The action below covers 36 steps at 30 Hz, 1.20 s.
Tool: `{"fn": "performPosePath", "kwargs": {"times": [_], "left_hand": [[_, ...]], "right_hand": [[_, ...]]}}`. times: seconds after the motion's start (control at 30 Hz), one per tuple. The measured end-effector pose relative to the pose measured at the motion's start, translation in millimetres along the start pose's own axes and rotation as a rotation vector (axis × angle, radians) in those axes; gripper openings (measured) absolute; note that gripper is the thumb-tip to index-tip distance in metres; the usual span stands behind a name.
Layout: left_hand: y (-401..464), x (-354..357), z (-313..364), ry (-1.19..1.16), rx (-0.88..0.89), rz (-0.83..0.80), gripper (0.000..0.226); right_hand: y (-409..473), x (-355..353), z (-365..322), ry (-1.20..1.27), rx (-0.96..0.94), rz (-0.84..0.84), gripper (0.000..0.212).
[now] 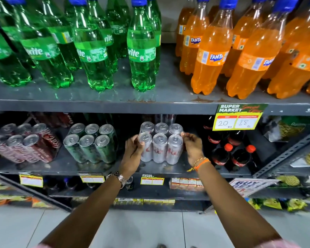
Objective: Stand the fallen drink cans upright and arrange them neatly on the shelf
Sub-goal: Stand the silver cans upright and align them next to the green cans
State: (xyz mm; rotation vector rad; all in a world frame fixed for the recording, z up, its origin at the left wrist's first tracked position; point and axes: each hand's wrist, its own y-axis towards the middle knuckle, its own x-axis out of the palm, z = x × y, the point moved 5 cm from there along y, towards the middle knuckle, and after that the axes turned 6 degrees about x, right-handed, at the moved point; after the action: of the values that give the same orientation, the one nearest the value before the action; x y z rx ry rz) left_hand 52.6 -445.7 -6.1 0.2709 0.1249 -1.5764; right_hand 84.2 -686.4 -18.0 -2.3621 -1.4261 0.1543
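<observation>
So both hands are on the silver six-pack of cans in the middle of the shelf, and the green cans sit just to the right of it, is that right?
Not quite. The head view shows the green cans just to the left of the silver six-pack of cans, not the right; dark cola bottles with red caps stand on its right. The rest holds: the left hand and right hand flank that pack mid-shelf.

Silver cans [159, 145] with red lettering; green bottles [141, 51]; orange bottles [209, 56]

shiny metal cans [160, 144], glossy plastic bottles [141, 51]
</observation>
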Motion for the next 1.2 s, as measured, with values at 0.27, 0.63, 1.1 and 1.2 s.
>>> {"fn": "performPosePath", "kwargs": {"times": [0.27,0.63,1.1,1.2], "left_hand": [[5,6,-28,0.049,-0.125,-0.199,0.062],[2,12,-36,0.222,-0.031,-0.136,0.051],[-14,14,-51,0.181,0.039,-0.097,0.046],[-14,14,-52,0.143,0.035,-0.102,0.047]], "right_hand": [[-28,-19,41,-0.282,-0.224,-0.244,0.018],[-17,-24,40,-0.581,-0.335,-0.286,0.038],[-25,-36,49,-0.500,-0.365,-0.272,0.029],[-24,-36,51,-0.486,-0.357,-0.260,0.031]]}}
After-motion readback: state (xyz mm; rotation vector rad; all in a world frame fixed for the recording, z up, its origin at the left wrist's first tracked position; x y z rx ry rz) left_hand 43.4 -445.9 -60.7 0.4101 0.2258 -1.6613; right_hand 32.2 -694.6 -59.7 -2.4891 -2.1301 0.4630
